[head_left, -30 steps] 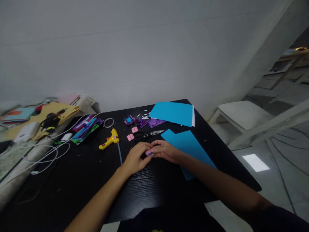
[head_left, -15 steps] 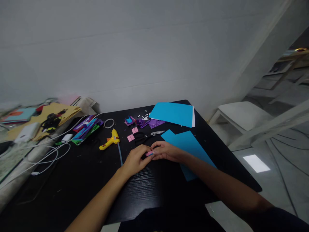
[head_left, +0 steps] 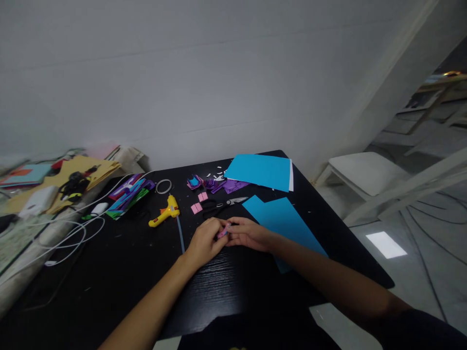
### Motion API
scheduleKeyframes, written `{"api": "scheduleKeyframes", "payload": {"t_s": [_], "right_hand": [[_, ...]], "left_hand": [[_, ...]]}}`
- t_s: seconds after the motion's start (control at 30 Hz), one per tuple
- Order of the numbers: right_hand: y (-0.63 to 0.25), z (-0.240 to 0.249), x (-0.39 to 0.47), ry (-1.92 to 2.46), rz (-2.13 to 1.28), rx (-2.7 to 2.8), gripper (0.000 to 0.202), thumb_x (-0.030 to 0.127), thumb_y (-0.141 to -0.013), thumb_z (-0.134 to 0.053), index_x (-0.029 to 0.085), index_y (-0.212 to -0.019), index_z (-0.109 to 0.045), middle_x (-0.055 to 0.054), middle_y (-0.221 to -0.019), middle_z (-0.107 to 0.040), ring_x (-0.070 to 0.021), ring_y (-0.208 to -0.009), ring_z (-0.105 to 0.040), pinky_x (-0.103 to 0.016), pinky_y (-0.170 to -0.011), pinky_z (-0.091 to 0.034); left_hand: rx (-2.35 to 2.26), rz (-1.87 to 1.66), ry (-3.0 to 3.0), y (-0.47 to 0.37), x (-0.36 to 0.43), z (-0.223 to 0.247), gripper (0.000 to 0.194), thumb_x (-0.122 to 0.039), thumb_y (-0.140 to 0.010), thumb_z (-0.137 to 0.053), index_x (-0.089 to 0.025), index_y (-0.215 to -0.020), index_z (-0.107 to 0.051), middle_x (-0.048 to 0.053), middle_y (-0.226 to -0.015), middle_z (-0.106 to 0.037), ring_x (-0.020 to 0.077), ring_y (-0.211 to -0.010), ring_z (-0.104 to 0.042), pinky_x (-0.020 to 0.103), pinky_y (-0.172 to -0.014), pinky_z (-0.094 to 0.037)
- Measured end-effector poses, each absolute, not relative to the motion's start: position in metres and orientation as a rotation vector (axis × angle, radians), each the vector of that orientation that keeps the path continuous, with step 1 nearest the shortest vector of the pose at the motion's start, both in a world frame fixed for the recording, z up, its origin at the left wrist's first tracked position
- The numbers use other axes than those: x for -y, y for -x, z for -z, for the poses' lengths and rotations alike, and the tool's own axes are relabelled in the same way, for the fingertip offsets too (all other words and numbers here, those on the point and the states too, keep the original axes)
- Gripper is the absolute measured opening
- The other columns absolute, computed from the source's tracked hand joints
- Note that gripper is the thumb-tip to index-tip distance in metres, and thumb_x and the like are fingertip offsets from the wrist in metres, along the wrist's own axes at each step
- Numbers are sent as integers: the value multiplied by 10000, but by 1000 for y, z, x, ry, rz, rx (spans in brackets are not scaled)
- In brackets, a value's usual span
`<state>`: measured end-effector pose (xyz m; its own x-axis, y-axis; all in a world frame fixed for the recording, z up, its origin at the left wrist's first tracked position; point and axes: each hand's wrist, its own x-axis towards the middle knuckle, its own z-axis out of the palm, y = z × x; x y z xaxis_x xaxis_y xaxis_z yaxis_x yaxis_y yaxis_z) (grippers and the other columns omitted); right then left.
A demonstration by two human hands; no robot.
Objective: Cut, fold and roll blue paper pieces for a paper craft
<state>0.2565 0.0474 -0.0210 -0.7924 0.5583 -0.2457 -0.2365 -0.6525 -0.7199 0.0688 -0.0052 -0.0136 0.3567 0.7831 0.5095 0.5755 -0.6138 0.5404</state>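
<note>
Between the fingertips of both hands is a small pink and blue piece (head_left: pixel 224 231), partly covered by the fingers. My left hand (head_left: pixel 206 242) is closed on it from the left, and my right hand (head_left: pixel 250 234) pinches it from the right. Just beyond the hands lie scissors (head_left: pixel 235 201) with black handles and two pink pieces, one nearer (head_left: pixel 196 208) and one farther (head_left: pixel 203 196). A yellow glue gun (head_left: pixel 166 213) rests to the left. Under my right forearm is a cut blue sheet (head_left: pixel 288 221).
Farther back on the black table (head_left: pixel 138 272) are a blue sheet (head_left: pixel 259 170), purple scraps (head_left: pixel 232 185), a grey ring (head_left: pixel 164 186) and coloured sheets (head_left: pixel 129 194). White cables (head_left: pixel 85 233) run at the left. A white chair (head_left: pixel 368 170) stands at the right.
The pink and blue piece has tilted more upright between my fingers. My right fingers have shifted slightly on it. The whole view has moved a little.
</note>
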Motion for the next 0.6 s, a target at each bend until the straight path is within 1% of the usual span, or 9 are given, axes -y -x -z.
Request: {"api": "scheduleKeyframes", "payload": {"t_s": [0.17,0.3,0.4,0.5,0.6], "right_hand": [[-253,20,-43,638,-2385,917,408,256,-699,-910,133,-978,-640,-50,-947,-721,-167,-917,-713,-332,-930,-521],[-255,22,-47,694,-2383,989,453,252,-690,-909,122,-1040,-651,-76,-952,-735,-175,-884,-717,-322,-868,-538],[-259,24,-52,682,-2402,1071,478,251,-700,-904,116,-1083,-652,-95,-966,-743,-185,-887,-726,-310,-831,-551],[-263,25,-57,642,-2436,1159,464,245,-727,-888,118,-1109,-657,-105,-980,-750,-196,-918,-729,-316,-831,-560],[-265,24,-60,637,-2455,1192,453,237,-725,-890,121,-1103,-670,-99,-977,-750,-189,-917,-726,-312,-829,-566]], "left_hand": [[-1194,-1093,-2339,-71,5,15,197,-91,-867,-608,-210,-796,-468,50,-984,-699,185,-901,-652,324,-802,-505],[-1144,-1028,-2260,-70,4,11,161,-133,-862,-662,-211,-844,-522,52,-988,-686,187,-933,-661,316,-815,-518],[-1102,-984,-2165,-69,5,6,161,-169,-844,-713,-212,-889,-565,57,-1047,-694,189,-961,-673,320,-841,-530],[-1067,-944,-2100,-68,5,1,209,-184,-807,-769,-213,-913,-591,60,-1098,-704,205,-1018,-679,341,-893,-530],[-1045,-919,-2077,-68,4,0,211,-206,-800,-790,-209,-902,-606,63,-1082,-715,213,-1025,-685,354,-913,-531]]}}
